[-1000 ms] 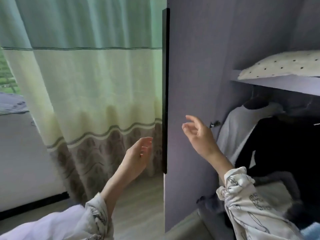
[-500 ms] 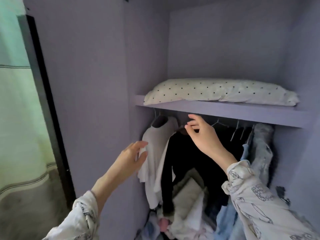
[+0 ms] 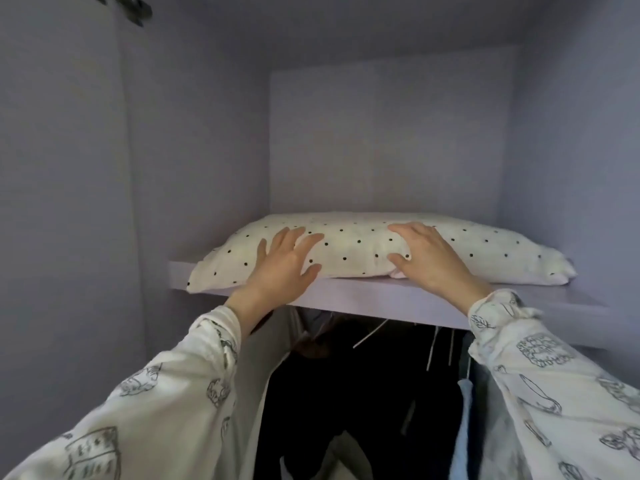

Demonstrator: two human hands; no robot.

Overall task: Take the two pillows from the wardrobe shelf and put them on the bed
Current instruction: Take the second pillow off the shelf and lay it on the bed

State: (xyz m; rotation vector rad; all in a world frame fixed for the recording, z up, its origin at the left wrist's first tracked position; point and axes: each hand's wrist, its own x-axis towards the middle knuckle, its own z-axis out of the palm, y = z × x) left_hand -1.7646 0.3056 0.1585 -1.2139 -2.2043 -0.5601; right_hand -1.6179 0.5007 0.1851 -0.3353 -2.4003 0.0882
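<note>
A white pillow with black dots lies lengthwise on the lilac wardrobe shelf. It is the only pillow I can make out. My left hand lies flat against the pillow's front left part with its fingers spread. My right hand is on the pillow's middle, fingers over the top and thumb pressed into the front edge. Both sleeves are white with drawn prints.
The wardrobe's lilac side wall and back wall close in the shelf. Under the shelf hang dark clothes on wire hangers, with a light blue garment to the right.
The view has swung from the curtain and door to the shelf. Both hands rose from below the shelf and landed on the pillow.
</note>
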